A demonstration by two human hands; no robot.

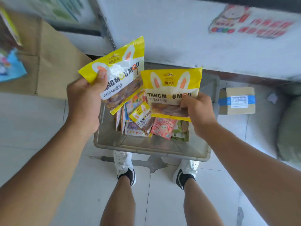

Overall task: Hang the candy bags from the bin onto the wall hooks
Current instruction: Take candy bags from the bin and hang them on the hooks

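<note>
- Your left hand (86, 101) is above the bin's (151, 149) left edge. It pinches the tilted yellow bag (120, 75) at one top corner, thumb flat on the front and fingers hidden behind.
- That bag hangs over the bin's far left part, its top leaning away from the bin toward the right.
- Your right hand (198, 110) is above the bin's right side. Its fingers curl onto the right edge of the upright yellow bag (172, 92) and grip it there.
- This second bag is held face-on over the middle of the bin, just beside the tilted one, and their edges overlap in view.
- Inside the bin lie more candy bags in a loose heap: a small yellow bag (141, 116) of the same print, a pink bag (163, 128) right of it, and green packets (180, 131) toward the bin's right wall.
- The bin sits on the tiled floor, with your white shoes (123, 163) at its near rim.
- A taped cardboard box (239, 100) stands right of the bin.
- Flattened brown cardboard (57, 62) lies left of the bin.
- A white panel (179, 38) rises beyond the bin's far side.
</note>
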